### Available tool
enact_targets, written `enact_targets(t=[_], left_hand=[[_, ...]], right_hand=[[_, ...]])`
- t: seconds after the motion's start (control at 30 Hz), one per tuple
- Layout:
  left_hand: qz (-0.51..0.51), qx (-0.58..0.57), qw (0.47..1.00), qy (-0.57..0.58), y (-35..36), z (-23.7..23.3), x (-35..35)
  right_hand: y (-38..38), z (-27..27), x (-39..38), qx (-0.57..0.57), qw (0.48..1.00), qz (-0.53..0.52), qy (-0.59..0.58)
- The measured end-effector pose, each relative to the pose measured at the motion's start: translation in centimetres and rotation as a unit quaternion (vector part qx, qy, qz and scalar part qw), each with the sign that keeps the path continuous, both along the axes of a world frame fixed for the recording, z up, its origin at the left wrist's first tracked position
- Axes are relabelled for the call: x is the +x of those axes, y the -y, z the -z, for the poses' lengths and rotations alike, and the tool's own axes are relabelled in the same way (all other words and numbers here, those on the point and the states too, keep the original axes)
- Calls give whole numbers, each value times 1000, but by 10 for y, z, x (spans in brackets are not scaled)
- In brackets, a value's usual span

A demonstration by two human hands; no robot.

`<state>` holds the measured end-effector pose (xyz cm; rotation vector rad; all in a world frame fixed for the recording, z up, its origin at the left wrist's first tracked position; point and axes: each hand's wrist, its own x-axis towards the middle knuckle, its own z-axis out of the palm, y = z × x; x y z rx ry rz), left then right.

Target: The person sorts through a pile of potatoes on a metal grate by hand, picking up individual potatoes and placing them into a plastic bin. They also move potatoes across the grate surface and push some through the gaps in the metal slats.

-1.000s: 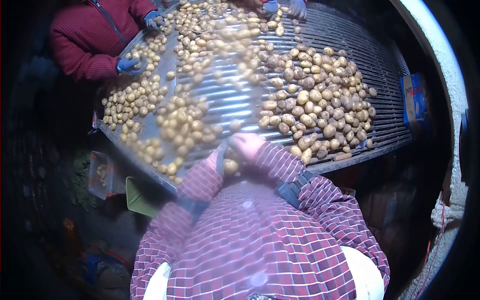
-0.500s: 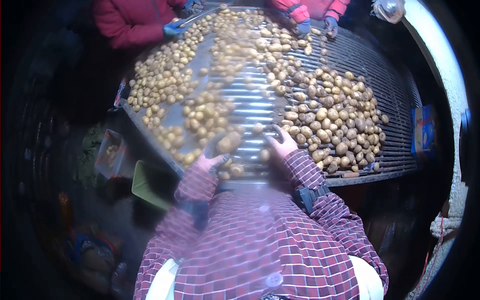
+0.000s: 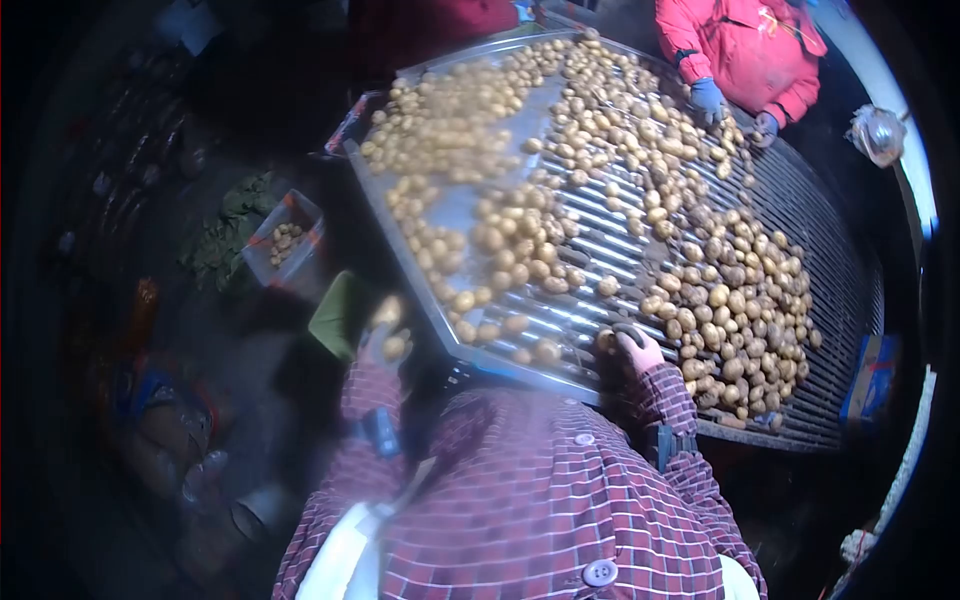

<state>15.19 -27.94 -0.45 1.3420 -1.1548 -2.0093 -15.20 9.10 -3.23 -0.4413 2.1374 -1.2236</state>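
Observation:
My left hand (image 3: pixel 376 350), blurred, is off the table's left edge beside a green bin (image 3: pixel 338 318). Its fingers are closed around potatoes; one potato (image 3: pixel 388 310) shows at the fingertips and another (image 3: pixel 395 348) lower down. My right hand (image 3: pixel 640 352), its fingers covered in dark glove material, is low over the slatted metal table near its front edge. The fingers curl at a brownish potato (image 3: pixel 606 342), with part of the grip hidden. Loose potatoes (image 3: pixel 535 225) lie spread to the left, and a denser pile (image 3: pixel 740 315) sits right of this hand.
A person in a red jacket (image 3: pixel 745 50) works at the far side with a blue-gloved hand (image 3: pixel 707 100) among potatoes. Another red sleeve (image 3: pixel 440 20) shows at the back. A clear box (image 3: pixel 284 240) with some potatoes stands left. The table's metal rim (image 3: pixel 415 270) runs along that side.
My left hand has moved left with potatoes, from over the table to beside the green bin. My right hand stays near the front edge. The view has swung left.

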Motion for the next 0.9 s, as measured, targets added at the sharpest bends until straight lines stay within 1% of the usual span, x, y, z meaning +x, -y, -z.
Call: enact_targets(t=[0.03, 0.07, 0.1, 0.13, 0.23, 0.27, 0.3, 0.37, 0.4, 0.43, 0.47, 0.5, 0.57, 0.6, 0.63, 0.67, 0.7, 0.73, 0.77, 0.83, 0.87, 0.9], left_hand=[[44, -24, 999, -1, 13, 41, 28], [55, -19, 998, 15, 23, 60, 43], [11, 2, 1000, 24, 37, 62, 50], [-29, 18, 999, 25, 54, 63, 54], [-144, 39, 989, -10, 131, 57, 46], [-175, 42, 983, -28, 158, 54, 41], [-200, 45, 978, -45, 185, 53, 37], [-232, 52, 968, -82, 230, 49, 28], [-234, 56, 965, -101, 247, 47, 22], [-223, 65, 965, -118, 260, 50, 11], [-202, 76, 967, -132, 263, 49, -10], [-173, 88, 970, -144, 259, 51, -33], [-107, 95, 980, -141, 221, 37, -80], [-59, 76, 989, -113, 178, 14, -107], [-15, 51, 995, -88, 146, 6, -127], [25, 100, 991, -89, 111, 6, -154], [98, 123, 980, -124, 83, 18, -169], [175, 144, 961, -158, 55, 29, -183], [251, 158, 936, -188, 28, 41, -197], [310, 162, 933, -88, -54, -21, -220], [372, 98, 923, -29, -88, -52, -226], [431, 34, 901, 28, -122, -82, -233]], right_hand=[[-6, 10, -2, -6, 999, -20, -29], [-7, 13, 0, -11, 1000, 12, 6], [-6, 16, 1, -16, 998, 45, 42], [-5, 8, 0, 18, 1000, 1, -19], [0, -13, 7, 45, 998, -19, -49], [6, -26, 12, 50, 997, -1, -63], [7, -33, 15, 55, 998, 16, -18], [-1, -22, 22, 39, 988, 104, 104], [-7, -25, 22, 52, 991, 96, 71], [-23, -14, 19, 62, 994, 88, -11], [-16, -58, 26, 90, 987, 120, -56], [-34, -55, 26, 94, 980, 169, -48], [-71, -52, 26, 93, 958, 267, -35], [-89, -56, 30, 91, 952, 286, -68], [-112, -36, 34, 54, 931, 361, -23], [-129, -23, 40, 56, 922, 381, -40], [-140, -18, 46, 55, 915, 396, -57], [-135, -32, 54, 71, 915, 394, -50], [-126, -28, 56, 44, 910, 411, -30], [-102, -47, 61, 30, 918, 393, -34], [-88, -56, 60, 44, 929, 366, -38], [-76, -61, 59, 59, 938, 338, -43]])
